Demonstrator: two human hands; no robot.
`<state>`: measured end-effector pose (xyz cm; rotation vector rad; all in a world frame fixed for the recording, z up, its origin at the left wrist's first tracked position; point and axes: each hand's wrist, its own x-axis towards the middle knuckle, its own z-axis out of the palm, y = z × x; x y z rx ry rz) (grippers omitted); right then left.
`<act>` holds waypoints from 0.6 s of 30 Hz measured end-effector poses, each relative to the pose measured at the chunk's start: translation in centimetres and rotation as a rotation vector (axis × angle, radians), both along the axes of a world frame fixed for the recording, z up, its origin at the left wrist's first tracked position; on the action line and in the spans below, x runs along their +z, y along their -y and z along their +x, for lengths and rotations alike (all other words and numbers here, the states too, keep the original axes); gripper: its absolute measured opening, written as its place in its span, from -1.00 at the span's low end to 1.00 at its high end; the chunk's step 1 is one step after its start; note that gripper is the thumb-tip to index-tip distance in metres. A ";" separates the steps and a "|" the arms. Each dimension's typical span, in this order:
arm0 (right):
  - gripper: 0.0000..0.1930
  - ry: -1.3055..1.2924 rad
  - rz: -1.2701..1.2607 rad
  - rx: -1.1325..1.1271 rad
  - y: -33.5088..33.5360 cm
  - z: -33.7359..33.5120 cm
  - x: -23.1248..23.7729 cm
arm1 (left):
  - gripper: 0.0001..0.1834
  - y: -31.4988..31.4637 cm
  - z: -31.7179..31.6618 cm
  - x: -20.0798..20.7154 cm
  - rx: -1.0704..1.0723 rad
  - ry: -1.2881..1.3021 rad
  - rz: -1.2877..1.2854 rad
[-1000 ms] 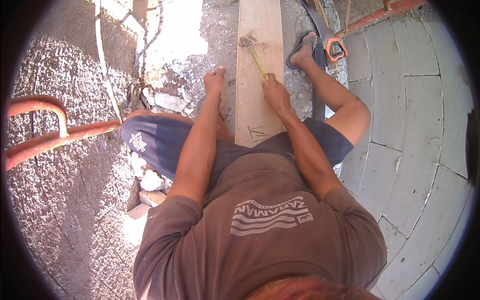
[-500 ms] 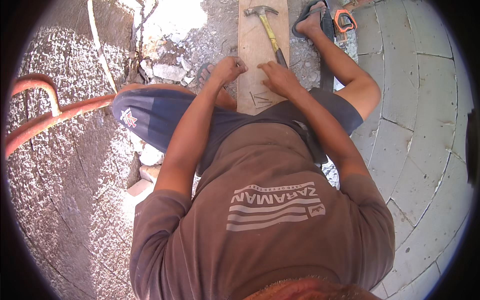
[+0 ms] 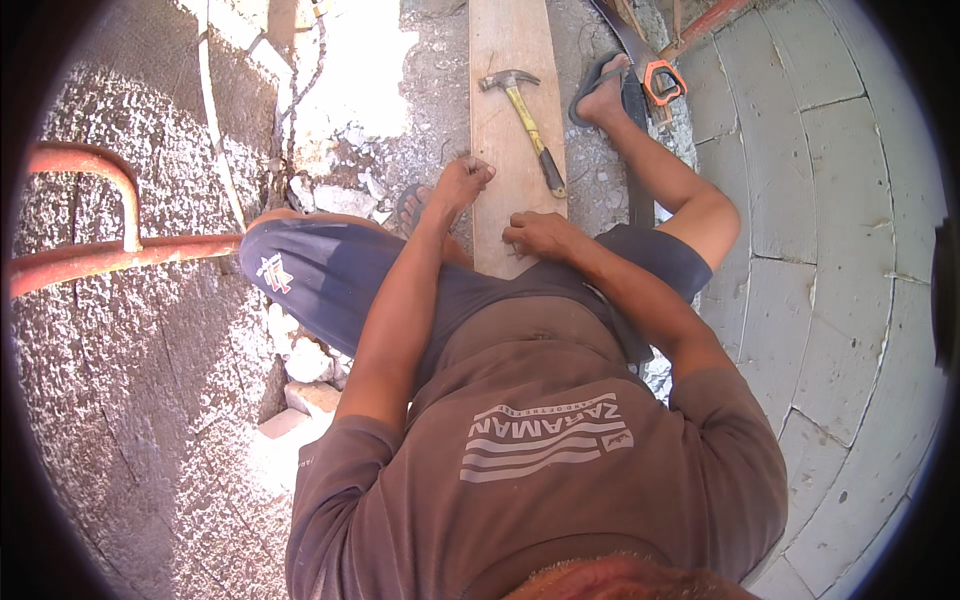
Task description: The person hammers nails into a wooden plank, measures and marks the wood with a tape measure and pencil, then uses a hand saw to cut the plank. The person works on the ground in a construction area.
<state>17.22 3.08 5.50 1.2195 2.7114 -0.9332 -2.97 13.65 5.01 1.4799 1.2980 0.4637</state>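
A wooden board [image 3: 510, 45] runs away from between my legs. On it lies a claw hammer [image 3: 523, 115] with a yellow and black handle, its steel head at the far end. My left hand [image 3: 465, 184] hovers at the board's left edge, thumb and fingers pinched together; whatever they hold is too small to make out. Low over the near part of the board, my right hand [image 3: 545, 236] has its fingers curled down where several nails lay. The nails are now mostly hidden beneath its fingertips, so a grip on them is not clearly visible.
A handsaw with an orange handle [image 3: 664, 82] rests beyond my right foot. Grey blocks [image 3: 840, 180] cover the right side. Broken rubble [image 3: 343, 200] lies left of the board, and a red metal pipe [image 3: 190, 247] reaches toward my left knee.
My right hand has come back toward me from beside the hammer handle and covers the nails. The left hand stays at the board's edge. The whole view has shifted, with the hammer unmoved on the board.
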 end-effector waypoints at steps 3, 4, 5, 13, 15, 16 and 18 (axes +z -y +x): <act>-0.73 0.042 0.044 -0.092 0.2 0.0 0.2 | -0.75 0.5 0.4 -0.1 0.038 -0.020 -0.160; -0.74 0.048 0.062 -0.132 0.4 -0.2 0.4 | -0.76 0.9 0.6 -0.3 0.074 0.094 -0.207; -0.71 0.047 0.066 -0.165 0.5 -0.3 0.7 | -0.77 1.1 1.0 -0.6 0.108 0.153 -0.270; -0.47 0.161 0.072 -0.309 -0.5 -0.1 12.9 | -0.55 -2.4 4.0 0.1 0.328 0.548 -0.155; -0.47 0.177 0.051 -0.311 -0.4 0.8 17.7 | -0.54 -4.3 4.4 1.6 0.339 0.538 -0.020; -0.48 0.144 0.070 -0.304 -0.2 1.4 19.8 | -0.54 -5.3 4.6 2.3 0.340 0.534 0.031; -0.50 0.094 0.163 -0.337 0.3 2.5 23.3 | -0.55 -7.9 5.2 3.7 0.325 0.497 0.111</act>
